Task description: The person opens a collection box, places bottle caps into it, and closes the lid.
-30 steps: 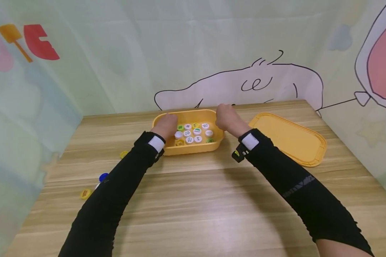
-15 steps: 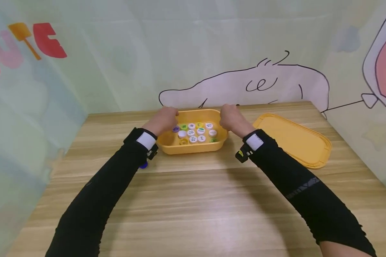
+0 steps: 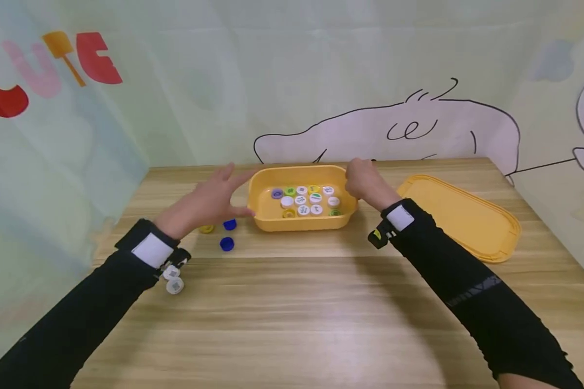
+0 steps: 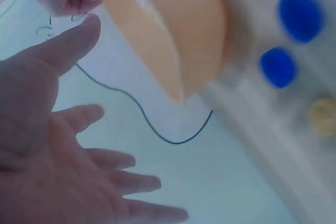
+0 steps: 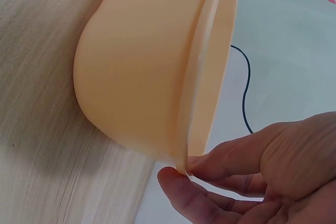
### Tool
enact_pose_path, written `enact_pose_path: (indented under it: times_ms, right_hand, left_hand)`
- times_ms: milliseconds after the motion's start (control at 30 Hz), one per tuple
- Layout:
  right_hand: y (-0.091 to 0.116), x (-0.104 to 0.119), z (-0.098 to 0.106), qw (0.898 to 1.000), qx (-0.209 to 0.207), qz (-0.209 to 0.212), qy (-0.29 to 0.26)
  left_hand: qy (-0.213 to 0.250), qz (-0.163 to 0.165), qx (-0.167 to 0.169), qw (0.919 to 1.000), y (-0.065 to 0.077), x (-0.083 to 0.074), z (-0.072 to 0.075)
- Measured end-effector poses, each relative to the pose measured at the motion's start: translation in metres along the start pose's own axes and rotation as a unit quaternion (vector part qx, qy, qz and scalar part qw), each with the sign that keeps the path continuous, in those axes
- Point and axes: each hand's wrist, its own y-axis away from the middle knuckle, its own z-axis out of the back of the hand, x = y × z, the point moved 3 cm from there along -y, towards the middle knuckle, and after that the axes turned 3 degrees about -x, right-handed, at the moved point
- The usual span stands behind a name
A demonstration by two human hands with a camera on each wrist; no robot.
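Note:
A yellow plastic box (image 3: 302,225) stands near the back edge of the wooden table. Inside it, several bottle caps (image 3: 300,200) lie in rows, mostly white, with some yellow, green and purple. My right hand (image 3: 366,182) pinches the box's rim at the right end, with thumb and finger meeting over the edge in the right wrist view. Off the box's left end is my left hand (image 3: 204,201), its fingers spread and holding nothing. In the left wrist view its palm and straight fingers show beside the blurred box (image 4: 168,30).
Right of the box lies a flat yellow lid (image 3: 459,217). Left of it are two blue caps (image 3: 227,244), a yellow cap (image 3: 206,229) partly under my left hand, and white caps (image 3: 174,285) by the left wrist. A printed cloth wall (image 3: 292,81) borders the table's back.
My left hand has left the box's left rim, moved left and spread its fingers. A purple cap inside and loose caps on the table have come into sight. The right hand stays on the rim.

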Motion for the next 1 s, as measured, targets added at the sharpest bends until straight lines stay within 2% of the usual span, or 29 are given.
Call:
enact_pose_path:
  times_ms: [200,367,500,700,1000]
  right_hand:
    - [0.002,-0.008,0.001,1.000,0.014,-0.009,-0.014]
    - [0.005,-0.009,0.000,0.999,0.020,-0.009,-0.032]
    - [0.007,-0.006,0.001,0.999,0.020,-0.007,-0.031]
    - [0.005,-0.004,0.001,1.000,0.016,-0.008,-0.026]
    - [0.004,-0.001,0.002,1.000,0.010,0.006,-0.023]
  left_hand:
    - [0.011,-0.015,-0.016,0.9997,0.038,0.009,-0.025]
    - [0.032,-0.009,-0.021,0.9992,0.060,0.015,-0.044]
    - [0.043,-0.017,-0.034,0.9984,0.074,0.017,-0.058]
    - [0.028,-0.021,-0.060,0.9976,0.078,0.018,-0.075]
    - [-0.027,-0.038,-0.075,0.9961,0.067,0.021,-0.092]
